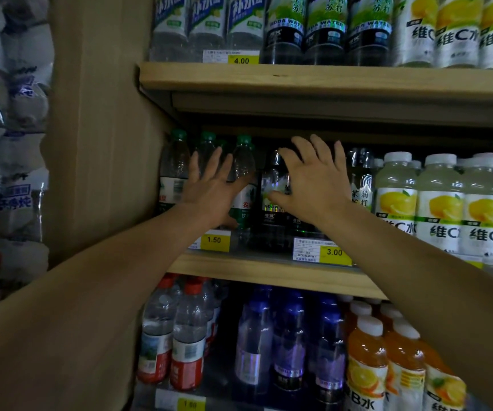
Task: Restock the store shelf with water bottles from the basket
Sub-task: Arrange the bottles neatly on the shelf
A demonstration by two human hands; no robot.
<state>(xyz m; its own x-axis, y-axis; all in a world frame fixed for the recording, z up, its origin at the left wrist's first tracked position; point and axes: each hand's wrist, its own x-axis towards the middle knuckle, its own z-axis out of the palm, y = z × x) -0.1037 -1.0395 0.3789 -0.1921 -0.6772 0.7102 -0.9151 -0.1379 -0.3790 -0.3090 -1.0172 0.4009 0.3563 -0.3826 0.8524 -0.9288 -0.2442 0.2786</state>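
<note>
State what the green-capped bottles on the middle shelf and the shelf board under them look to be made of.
Green-capped bottles: clear, thin plastic by the look, glossy; the dark shelf behind shows through and highlights glint on the shoulders. Caps look like opaque moulded plastic.
Shelf board: pale wood or wood-look laminate, matte; faint grain on its front edge, which one cannot be told.

Yellow price tags reading 1.50 [214,239], 3.00 [334,252] and 4.00 [241,60] on the shelf edges; lemon drink bottles [438,203] at middle right, orange drink bottles [366,363] and blue-capped bottles [289,336] below, wrapped bottle packs [11,143] stacked far left.
</note>
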